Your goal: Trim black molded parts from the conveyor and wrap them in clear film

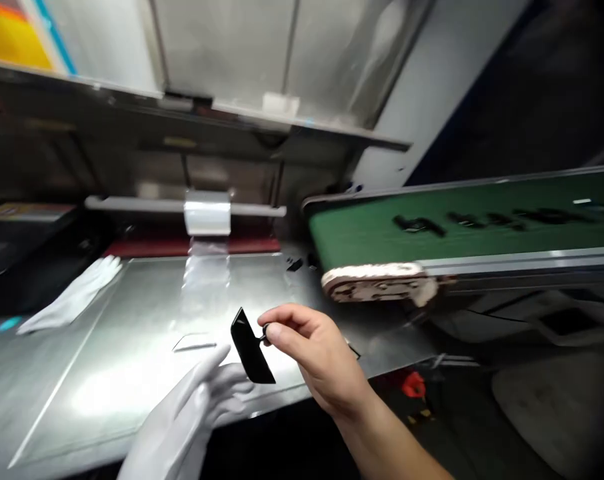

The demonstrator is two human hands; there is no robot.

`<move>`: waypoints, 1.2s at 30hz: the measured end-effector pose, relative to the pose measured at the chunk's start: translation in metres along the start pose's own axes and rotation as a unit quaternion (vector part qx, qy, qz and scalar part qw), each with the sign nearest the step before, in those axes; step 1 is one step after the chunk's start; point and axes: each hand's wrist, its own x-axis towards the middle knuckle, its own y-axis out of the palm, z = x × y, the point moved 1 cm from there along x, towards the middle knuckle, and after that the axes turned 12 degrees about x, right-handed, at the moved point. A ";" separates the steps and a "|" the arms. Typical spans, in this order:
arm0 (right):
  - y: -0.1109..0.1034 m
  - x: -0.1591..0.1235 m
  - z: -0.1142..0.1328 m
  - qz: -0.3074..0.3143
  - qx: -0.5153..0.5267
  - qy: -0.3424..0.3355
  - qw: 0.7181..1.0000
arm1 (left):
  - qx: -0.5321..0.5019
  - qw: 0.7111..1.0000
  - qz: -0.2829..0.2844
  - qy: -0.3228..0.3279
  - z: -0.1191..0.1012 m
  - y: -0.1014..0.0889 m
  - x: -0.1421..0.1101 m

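Observation:
My right hand, bare, pinches the small stem of a flat black plastic part between thumb and forefinger, holding it tilted above the metal table. My left hand wears a white glove; its fingers are stretched out and reach up toward the lower edge of the black part, close to it or just touching. A strip of clear film runs down from a roll onto the table behind the hands.
A green conveyor belt with several dark parts on it ends at the right of the table. A spare white glove lies at the table's left. A red object sits below the table edge.

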 end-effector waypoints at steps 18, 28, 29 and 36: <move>0.048 -0.055 -0.081 -0.014 0.225 0.196 0.954 | -0.272 0.953 0.103 -0.082 0.044 0.004 -0.024; 0.032 -0.053 -0.079 0.043 0.177 0.196 0.963 | -0.257 0.955 0.117 -0.093 0.046 0.007 -0.019; 0.030 -0.052 -0.078 0.058 0.164 0.190 0.966 | -0.251 0.956 0.117 -0.092 0.047 0.007 -0.019; 0.007 -0.050 -0.068 0.166 -0.051 -0.118 0.978 | -0.288 0.938 0.152 -0.116 0.059 0.000 -0.023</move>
